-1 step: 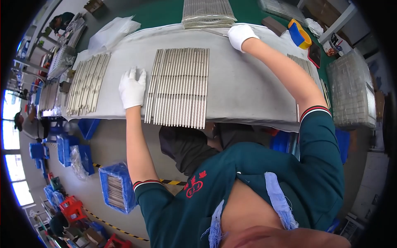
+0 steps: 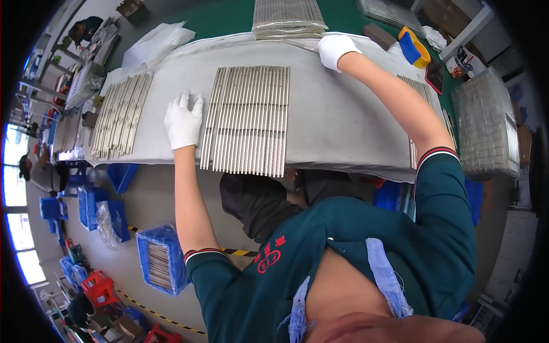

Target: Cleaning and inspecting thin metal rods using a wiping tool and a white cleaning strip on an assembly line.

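Pinching one end of a slim silver metal strip (image 2: 300, 44), the white-gloved right hand (image 2: 338, 52) looks closed to me from here, though its fingertips are curled out of my sight. The strip leaves the hand on its left side, its long axis running left and slightly away from the body, so it lies nearly crosswise to the rods. Down on the left, I have the white-gloved left hand (image 2: 183, 121) resting palm-down on the cloth, fingers extended away from the body, thumb spread, gripping nothing that I can make out. Just to its right lies a wide row of slender silver metal rods (image 2: 257, 137), packed side by side, long axes running near to far, with the near ends at the table's front edge. The left hand is clearly the nearer one to that row: only a narrow strip of cloth seems to part its thumb from the outermost rod, while the right hand is well apart, beyond the row's far right corner. Past the strip's far end I see a clear-plastic-wrapped pack of ribbed grey pieces (image 2: 289, 14); I can't tell whether the two touch. Farther left on the grey-white cloth-covered table (image 2: 337, 126) is a looser array of thin silver rods (image 2: 122, 117), and right of the right hand sits a brown rectangular block (image 2: 378, 36).
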`<state>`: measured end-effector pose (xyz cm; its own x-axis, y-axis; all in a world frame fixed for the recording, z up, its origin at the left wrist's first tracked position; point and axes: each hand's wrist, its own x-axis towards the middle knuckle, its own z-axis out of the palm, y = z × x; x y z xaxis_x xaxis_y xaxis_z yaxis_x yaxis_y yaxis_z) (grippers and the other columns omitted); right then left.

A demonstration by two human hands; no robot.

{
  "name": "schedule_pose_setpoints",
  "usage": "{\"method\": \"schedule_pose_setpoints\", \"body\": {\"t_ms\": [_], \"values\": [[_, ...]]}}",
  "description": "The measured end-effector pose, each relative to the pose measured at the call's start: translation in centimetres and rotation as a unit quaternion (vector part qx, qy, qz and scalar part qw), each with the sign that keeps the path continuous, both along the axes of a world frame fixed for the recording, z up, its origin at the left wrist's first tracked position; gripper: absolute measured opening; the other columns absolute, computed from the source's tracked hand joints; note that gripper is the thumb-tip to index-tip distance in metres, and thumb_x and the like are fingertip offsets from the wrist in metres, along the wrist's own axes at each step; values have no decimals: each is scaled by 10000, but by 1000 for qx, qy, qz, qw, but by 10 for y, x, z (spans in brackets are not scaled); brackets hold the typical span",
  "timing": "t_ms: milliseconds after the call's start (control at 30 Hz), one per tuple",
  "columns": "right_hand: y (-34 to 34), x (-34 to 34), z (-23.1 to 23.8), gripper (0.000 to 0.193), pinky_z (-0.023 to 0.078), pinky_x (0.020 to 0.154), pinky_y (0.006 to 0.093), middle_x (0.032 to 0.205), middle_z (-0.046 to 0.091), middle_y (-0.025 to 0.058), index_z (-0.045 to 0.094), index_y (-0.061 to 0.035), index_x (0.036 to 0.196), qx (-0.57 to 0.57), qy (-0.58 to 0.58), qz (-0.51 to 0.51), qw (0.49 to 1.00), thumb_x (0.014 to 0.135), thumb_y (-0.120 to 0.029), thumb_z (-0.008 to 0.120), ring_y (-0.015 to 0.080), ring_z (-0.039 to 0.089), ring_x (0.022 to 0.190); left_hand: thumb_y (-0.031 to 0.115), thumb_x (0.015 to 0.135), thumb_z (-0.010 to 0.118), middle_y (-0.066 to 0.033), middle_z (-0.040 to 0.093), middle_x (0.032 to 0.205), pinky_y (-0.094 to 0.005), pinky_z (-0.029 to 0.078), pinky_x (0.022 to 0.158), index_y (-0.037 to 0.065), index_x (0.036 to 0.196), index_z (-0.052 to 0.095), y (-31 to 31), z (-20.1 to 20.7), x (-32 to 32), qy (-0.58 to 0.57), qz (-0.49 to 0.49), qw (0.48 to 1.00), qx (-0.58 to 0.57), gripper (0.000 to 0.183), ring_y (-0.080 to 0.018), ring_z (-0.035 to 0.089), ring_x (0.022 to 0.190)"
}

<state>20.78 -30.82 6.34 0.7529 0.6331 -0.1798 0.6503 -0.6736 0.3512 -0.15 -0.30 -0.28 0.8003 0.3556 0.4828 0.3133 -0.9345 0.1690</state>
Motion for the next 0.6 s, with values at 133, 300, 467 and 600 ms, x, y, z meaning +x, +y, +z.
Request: {"method": "schedule_pose_setpoints", "body": {"t_ms": [133,300,467,600], "values": [[-46,-10,-4,329,503,648,390,883,649,175,601,-45,1043,186,30,-64,980,887,-254,400,269,638,817,369,860,568,-194,585,1152,-404,406,958,34,1122,610,-5,-1,2,-52,-89,994,-31,427,-346,522,1114],[-81,-111,21,288,331,426,186,658,457,-41,570,-90,951,528,401,-224,714,939,-346,440,25,369,494,479,855,510,-184,529,1230,-406,354,973,52,1204,551,-65,14,2,39,-243,969,-2,553,-321,479,1148],[-81,-171,6,288,290,394,174,629,463,-36,536,-89,853,626,460,-254,577,957,-346,458,10,329,435,531,877,431,-159,468,1320,-471,273,1025,195,1262,532,-120,15,-2,109,-339,931,82,521,-350,407,1232],[-83,-182,-3,276,295,411,162,644,479,-31,555,-49,1078,673,460,-250,523,955,-281,469,9,348,453,510,879,437,-155,458,1325,-465,283,1014,224,1263,532,-90,16,-7,118,-295,943,102,488,-340,420,1208]]}}
